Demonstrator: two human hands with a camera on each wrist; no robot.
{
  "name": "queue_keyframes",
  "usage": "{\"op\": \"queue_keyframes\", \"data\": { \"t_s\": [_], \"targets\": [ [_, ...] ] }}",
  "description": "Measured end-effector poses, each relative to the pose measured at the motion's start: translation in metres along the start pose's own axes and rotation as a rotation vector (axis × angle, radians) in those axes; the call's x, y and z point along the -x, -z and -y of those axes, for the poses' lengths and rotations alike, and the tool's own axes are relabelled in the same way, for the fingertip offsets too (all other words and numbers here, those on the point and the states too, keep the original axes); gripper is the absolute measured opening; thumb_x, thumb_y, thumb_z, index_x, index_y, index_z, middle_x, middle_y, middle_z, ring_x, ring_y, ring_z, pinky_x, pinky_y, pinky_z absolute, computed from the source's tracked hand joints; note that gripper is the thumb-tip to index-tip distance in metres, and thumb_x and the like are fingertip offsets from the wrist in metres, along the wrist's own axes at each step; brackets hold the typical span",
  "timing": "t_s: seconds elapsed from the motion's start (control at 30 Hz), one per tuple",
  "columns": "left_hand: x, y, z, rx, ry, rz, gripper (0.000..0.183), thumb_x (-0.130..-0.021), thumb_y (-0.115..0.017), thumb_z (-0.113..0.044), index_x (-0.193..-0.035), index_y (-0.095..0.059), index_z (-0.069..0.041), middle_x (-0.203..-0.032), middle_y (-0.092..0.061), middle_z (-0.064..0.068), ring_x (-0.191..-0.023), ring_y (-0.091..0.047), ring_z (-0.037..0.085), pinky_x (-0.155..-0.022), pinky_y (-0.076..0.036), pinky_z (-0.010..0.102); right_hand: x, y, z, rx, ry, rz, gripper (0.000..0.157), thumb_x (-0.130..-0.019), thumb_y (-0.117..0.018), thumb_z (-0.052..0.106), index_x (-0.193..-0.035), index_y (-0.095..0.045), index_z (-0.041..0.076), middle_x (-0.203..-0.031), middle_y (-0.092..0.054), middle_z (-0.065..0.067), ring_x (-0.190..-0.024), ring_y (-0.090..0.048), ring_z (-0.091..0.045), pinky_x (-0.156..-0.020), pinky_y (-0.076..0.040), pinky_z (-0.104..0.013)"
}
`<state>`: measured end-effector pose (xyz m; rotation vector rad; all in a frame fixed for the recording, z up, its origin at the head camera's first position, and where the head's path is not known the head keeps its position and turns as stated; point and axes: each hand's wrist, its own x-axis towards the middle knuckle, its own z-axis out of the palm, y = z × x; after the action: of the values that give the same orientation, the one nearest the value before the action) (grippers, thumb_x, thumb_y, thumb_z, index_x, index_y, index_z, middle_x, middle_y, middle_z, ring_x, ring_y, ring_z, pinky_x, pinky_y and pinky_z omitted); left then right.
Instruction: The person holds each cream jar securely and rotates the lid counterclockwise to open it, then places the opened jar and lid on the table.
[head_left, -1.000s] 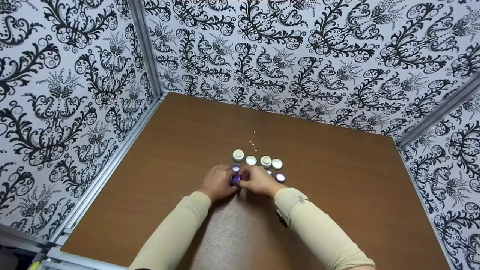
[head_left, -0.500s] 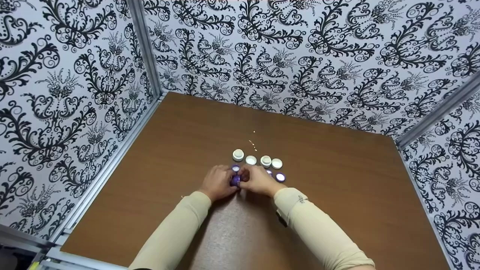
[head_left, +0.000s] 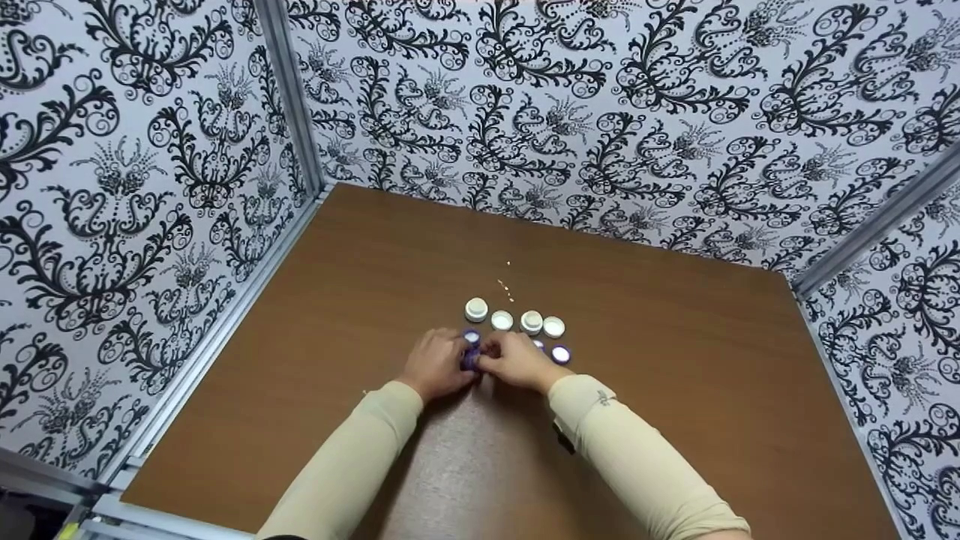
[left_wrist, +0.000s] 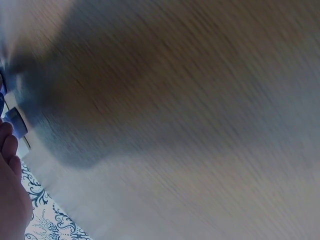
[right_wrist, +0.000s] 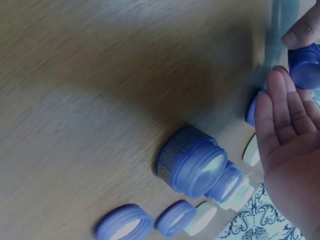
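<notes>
In the head view, both hands meet around a small purple jar [head_left: 470, 360] at the middle of the table. My left hand [head_left: 437, 365] grips it from the left, and my right hand [head_left: 519, 361] pinches it from the right with thumb and forefinger. The right wrist view shows a glossy blue-purple round piece [right_wrist: 306, 67] of it between a thumb and the right hand's fingers [right_wrist: 282, 107]; much of it is hidden. Just beyond the hands lies a purple ring-shaped piece [head_left: 471, 337] with a white inside. The left wrist view catches only the left hand's edge.
Two white jars [head_left: 476, 310] with pale tops stand behind the hands, white lids [head_left: 554, 327] beside them. An open purple jar [right_wrist: 190, 162] and upturned purple lids [right_wrist: 125, 223] lie near the right hand. Small pale specks [head_left: 506, 289] dot the table farther back. Patterned walls [head_left: 562, 112] enclose it.
My right fingertips have shifted slightly over the purple jar, covering a little more of it. Arms and the other jars and lids stay where they were.
</notes>
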<state>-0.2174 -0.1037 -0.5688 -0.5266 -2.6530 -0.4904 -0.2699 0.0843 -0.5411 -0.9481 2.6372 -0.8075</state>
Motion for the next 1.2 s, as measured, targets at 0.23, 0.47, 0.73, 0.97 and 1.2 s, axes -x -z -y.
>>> {"op": "queue_keyframes", "data": {
  "t_s": [0.23,0.47,0.73,0.97,1.2],
  "targets": [
    [-0.001,-0.0004,0.0001,0.006,-0.006,-0.001,0.035,-0.065,-0.086,-0.036,-0.084,-0.073,-0.011,-0.087,-0.067,0.002,-0.08,-0.063,0.027,-0.076,-0.049,0.044,0.0021,0.002,0.0024,-0.027,0.023,-0.011,0.019,-0.086,-0.07,0.024,-0.096,-0.069,0.008,-0.081,-0.068,0.003,-0.074,-0.062,-0.011,-0.069,-0.051,-0.032],
    [-0.0005,-0.0013,-0.0001,0.009,-0.01,0.001,0.037,-0.066,-0.086,-0.037,-0.086,-0.073,-0.009,-0.09,-0.068,0.003,-0.082,-0.063,0.027,-0.078,-0.05,0.043,0.0034,0.002,0.003,-0.028,0.048,-0.019,0.02,-0.083,-0.072,0.021,-0.098,-0.067,0.008,-0.083,-0.067,0.002,-0.076,-0.062,-0.012,-0.071,-0.051,-0.032],
    [-0.0003,-0.001,-0.0005,0.008,0.003,0.022,0.036,-0.067,-0.085,-0.038,-0.085,-0.073,-0.009,-0.086,-0.066,0.002,-0.08,-0.063,0.027,-0.077,-0.05,0.044,0.0035,0.003,0.0025,-0.061,0.069,-0.009,0.026,-0.08,-0.076,0.015,-0.102,-0.065,0.007,-0.086,-0.067,0.001,-0.08,-0.063,-0.013,-0.074,-0.052,-0.031],
    [-0.001,0.0001,-0.0008,-0.01,-0.007,0.02,0.037,-0.067,-0.085,-0.04,-0.084,-0.073,-0.009,-0.082,-0.064,0.001,-0.079,-0.062,0.026,-0.075,-0.05,0.043,0.0041,0.0062,0.0054,-0.046,0.022,-0.022,0.025,-0.085,-0.068,0.024,-0.104,-0.069,0.007,-0.088,-0.067,0.004,-0.081,-0.063,-0.013,-0.074,-0.051,-0.033],
    [-0.0006,-0.0002,0.0001,-0.016,-0.021,0.015,0.042,-0.067,-0.086,-0.043,-0.087,-0.073,-0.008,-0.083,-0.065,0.001,-0.08,-0.063,0.025,-0.077,-0.05,0.043,0.0048,0.0057,0.0052,-0.014,0.014,-0.004,0.02,-0.089,-0.067,0.027,-0.098,-0.071,0.01,-0.087,-0.068,0.005,-0.08,-0.062,-0.012,-0.075,-0.051,-0.033]
  ]
}}
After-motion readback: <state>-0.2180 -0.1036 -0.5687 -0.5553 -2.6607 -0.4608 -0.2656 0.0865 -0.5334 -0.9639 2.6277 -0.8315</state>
